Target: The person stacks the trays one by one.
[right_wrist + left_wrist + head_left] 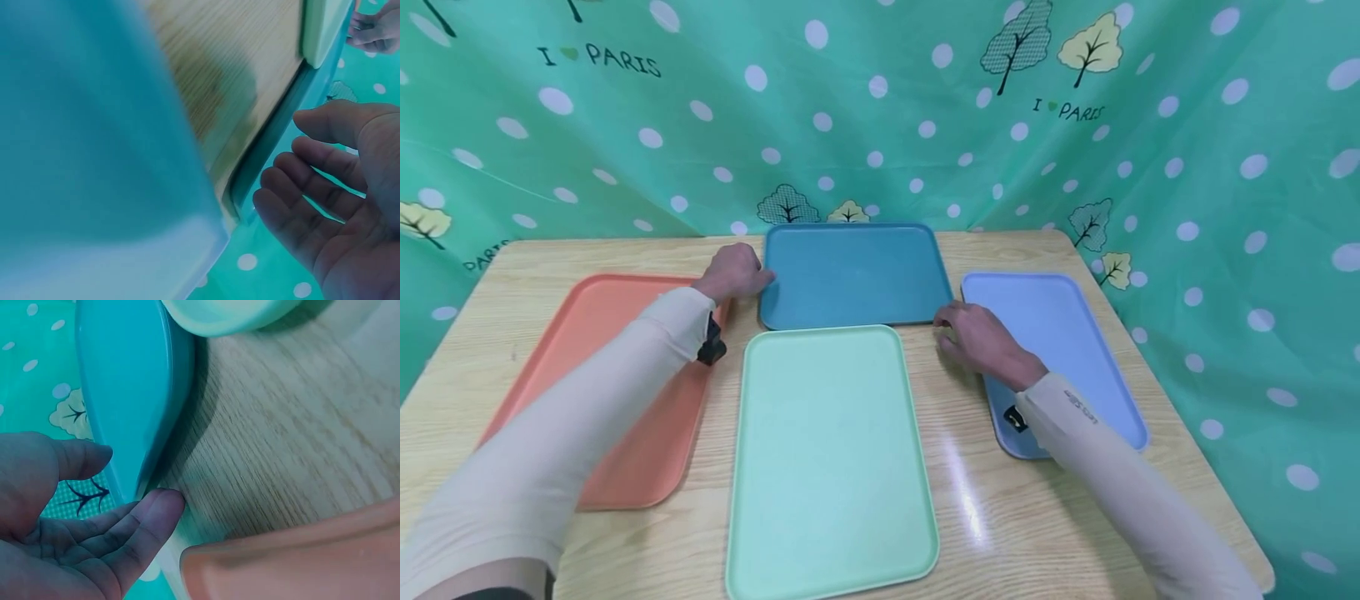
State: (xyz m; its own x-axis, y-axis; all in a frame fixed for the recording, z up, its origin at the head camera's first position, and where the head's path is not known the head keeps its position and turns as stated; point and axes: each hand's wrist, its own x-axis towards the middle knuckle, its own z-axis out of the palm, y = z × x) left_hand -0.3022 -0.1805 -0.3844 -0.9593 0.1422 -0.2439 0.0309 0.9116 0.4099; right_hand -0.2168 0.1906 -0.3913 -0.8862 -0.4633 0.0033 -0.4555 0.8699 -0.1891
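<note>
The person's left hand (733,271) is loosely open at the near end of the blue tray (857,275), thumb and fingers parted around its corner; I can't tell whether the skin touches the rim. The right hand (985,340) is also relaxed, fingers softly bent, just beside the same tray's other end. So the blue tray lies between the two hands, lying flat.

Below and left of the left hand, partly under that arm, is an orange tray (662,425). Between the forearms, nearer the person than either hand, sits a pale green tray (831,458). Beneath the right hand and beyond it to the right lies a lilac tray (1052,333). All four rest on a wood-grain table (692,533).

The right sleeve (1127,483) carries small dark lettering that looks like "Let's Slim". Past both hands hangs a green spotted curtain (850,100) printed with trees; "I PARIS", a green heart between the words, reads clearly beyond each hand.
</note>
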